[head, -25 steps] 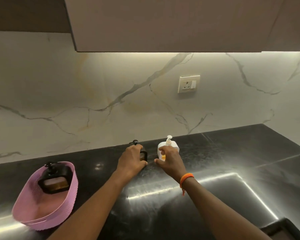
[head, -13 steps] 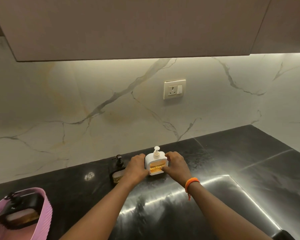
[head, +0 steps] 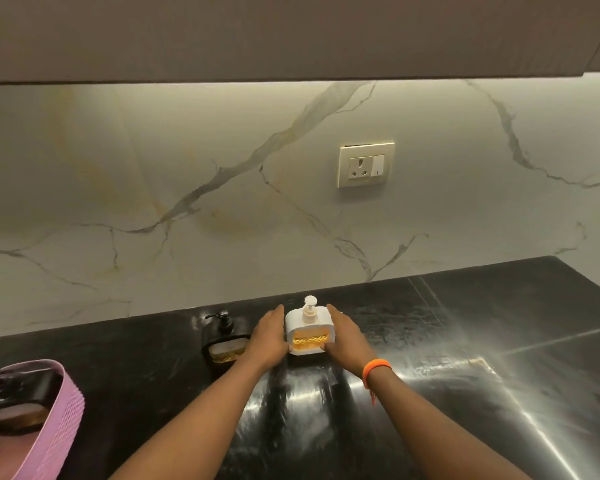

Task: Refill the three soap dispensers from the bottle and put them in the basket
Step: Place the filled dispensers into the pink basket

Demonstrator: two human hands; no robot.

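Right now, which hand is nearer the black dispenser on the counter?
Left. The left hand is right beside the black dispenser; the right hand is beyond the white dispenser.

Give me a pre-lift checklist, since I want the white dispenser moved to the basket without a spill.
1. Both hands on the white dispenser: ok, left hand and right hand flank it.
2. Grip firm: cannot tell.
3. Pump on, upright: ok.
4. Black dispenser clear of the path: not ok, beside the left hand.
5. Room in the pink basket: cannot tell, partly out of frame.
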